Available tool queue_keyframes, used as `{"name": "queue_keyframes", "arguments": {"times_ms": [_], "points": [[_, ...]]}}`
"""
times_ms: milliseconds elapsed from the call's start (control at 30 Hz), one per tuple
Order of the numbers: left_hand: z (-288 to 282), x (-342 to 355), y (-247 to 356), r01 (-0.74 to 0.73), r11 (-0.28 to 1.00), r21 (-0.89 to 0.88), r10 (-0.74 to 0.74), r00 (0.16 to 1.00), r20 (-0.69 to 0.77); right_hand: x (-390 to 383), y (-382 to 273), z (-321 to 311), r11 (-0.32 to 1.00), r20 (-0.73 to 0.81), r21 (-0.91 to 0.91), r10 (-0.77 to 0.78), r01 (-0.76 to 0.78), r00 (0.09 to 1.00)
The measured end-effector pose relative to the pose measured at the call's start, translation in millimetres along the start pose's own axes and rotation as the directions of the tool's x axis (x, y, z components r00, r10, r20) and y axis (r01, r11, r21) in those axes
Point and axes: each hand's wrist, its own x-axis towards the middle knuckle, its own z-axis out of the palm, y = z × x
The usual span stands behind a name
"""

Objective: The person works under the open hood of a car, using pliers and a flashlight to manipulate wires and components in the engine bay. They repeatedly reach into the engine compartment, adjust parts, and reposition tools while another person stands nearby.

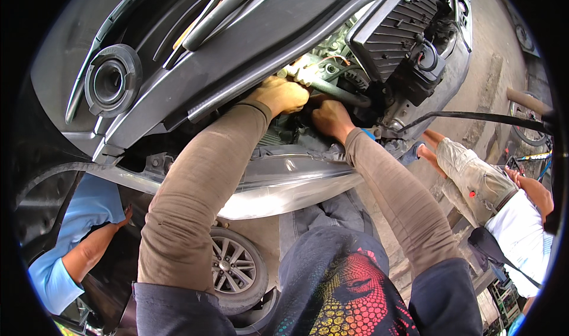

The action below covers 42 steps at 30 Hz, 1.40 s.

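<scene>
— Below and left of the ribbed black box (391,31), how are the hands placed?

— The left hand (283,95) is curled just beside a pale fitting (303,73); the right hand (333,120) is bent in below the dark hose (347,95). Both sets of fingertips are hidden, so I can't tell what those 2 hands grip.

— And where's the hose?

— Just below the box, its left end near the fitting.

— How would you work there well?

— I'd use 1 hand to steady and 1 to work, feel for a firm hold before adding force, and guard the knuckles against hard edges.

— What about the surroundings?

— Left of the box, a long-handled tool (218,17) rests on a black panel (252,42). Well below it, 1 wheel (228,265) lies on the concrete floor (269,232). Off to the box's lower right is a person in a white shirt (521,250); far to its lower left, a blue sleeve (89,200).
</scene>
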Motion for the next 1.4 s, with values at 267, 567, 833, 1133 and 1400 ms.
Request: {"name": "queue_keyframes", "arguments": {"times_ms": [267,567,833,1133,1400], "points": [[5,10,-5,-0.069,0.996,0.053,0.065,0.995,0.08,31,0,39,0.994,-0.6,-0.076,-0.11,0.081,0.793],[-3,1,1,-0.014,0.999,-0.034,0.016,0.999,0.044,1,-5,-2,0.934,-0.197,0.282,0.279,-0.218,0.94],[-9,-5,3,-0.008,1.0,0.004,0.008,0.999,0.043,-2,-5,-12,0.67,0.012,0.671,0.417,-0.316,0.909],[-10,-1,2,0.083,0.992,-0.096,-0.074,0.993,0.089,5,2,-7,0.705,0.088,0.614,0.385,-0.354,0.919],[-9,-2,2,0.059,0.996,-0.073,-0.051,0.993,0.104,13,6,27,0.99,-0.095,0.13,0.073,-0.061,0.993]]}}
